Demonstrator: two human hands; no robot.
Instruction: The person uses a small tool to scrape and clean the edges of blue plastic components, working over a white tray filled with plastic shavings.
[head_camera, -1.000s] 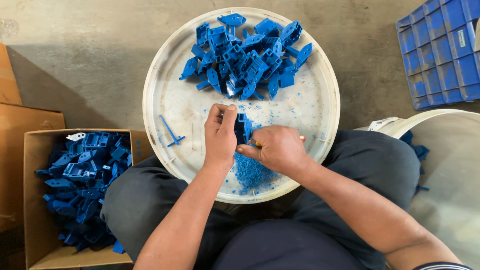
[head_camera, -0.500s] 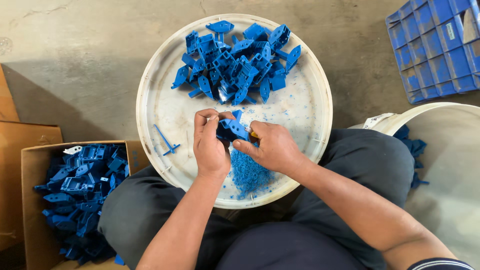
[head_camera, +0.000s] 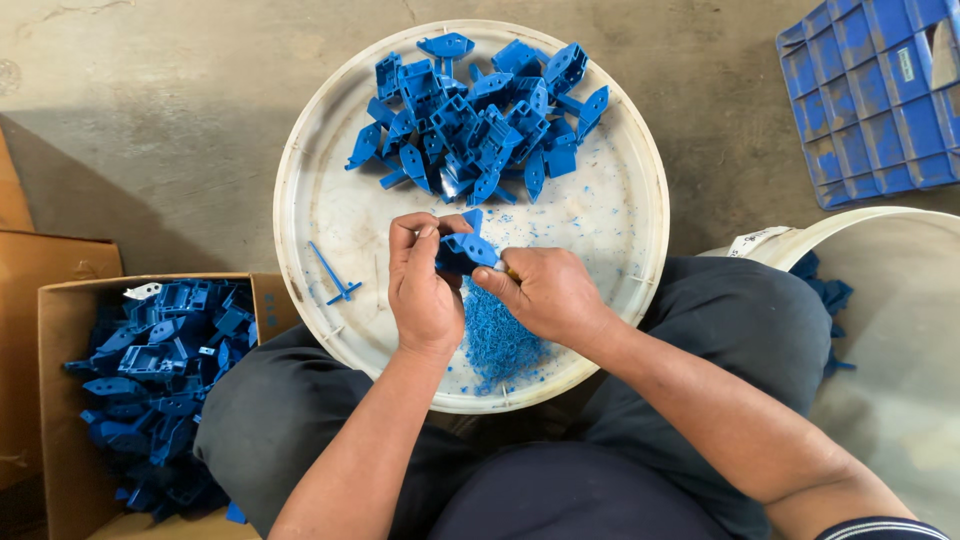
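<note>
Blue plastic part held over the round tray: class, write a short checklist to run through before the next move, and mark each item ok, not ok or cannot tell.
1. Left hand grips the blue part: ok.
2. Right hand meets the part's edge: ok.
3. Tool in right hand: cannot tell, mostly hidden.
4. Shavings lie inside the white tray: ok.
5. Pile of parts lies apart from both hands: ok.
6. Cardboard box sits beside the left knee: ok.

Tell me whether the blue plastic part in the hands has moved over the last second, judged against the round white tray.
Yes. The blue plastic part, held by both hands, has turned and shifted slightly toward the pile of blue parts, away from the shavings heap on the round white tray.
</note>
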